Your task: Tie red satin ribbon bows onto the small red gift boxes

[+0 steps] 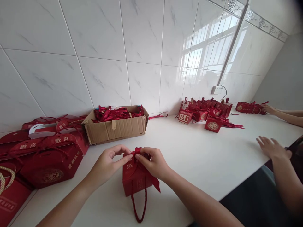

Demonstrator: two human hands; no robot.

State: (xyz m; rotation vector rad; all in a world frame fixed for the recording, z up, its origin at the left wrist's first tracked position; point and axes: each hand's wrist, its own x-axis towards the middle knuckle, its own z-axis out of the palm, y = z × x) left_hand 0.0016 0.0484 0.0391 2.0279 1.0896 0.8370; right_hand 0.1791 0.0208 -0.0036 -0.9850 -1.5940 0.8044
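Observation:
A small red gift box (130, 181) with gold characters stands on the white table in front of me, its dark red cord handle (139, 217) hanging down at the near side. On its top, my left hand (110, 162) pinches a red ribbon (138, 150) between thumb and forefinger. Close beside it, my right hand (152, 160) also pinches the ribbon, which forms a loop between the hands. One ribbon tail (155, 184) drapes over the box's right side. The fingers partly hide the ribbon's middle.
A cardboard box (115, 130) of red ribbons stands behind. Larger red boxes (52, 164) crowd the left. Small red boxes (201, 115) are grouped at back right. Other people's hands (274, 149) are at the far right, one touching a red box (248, 107).

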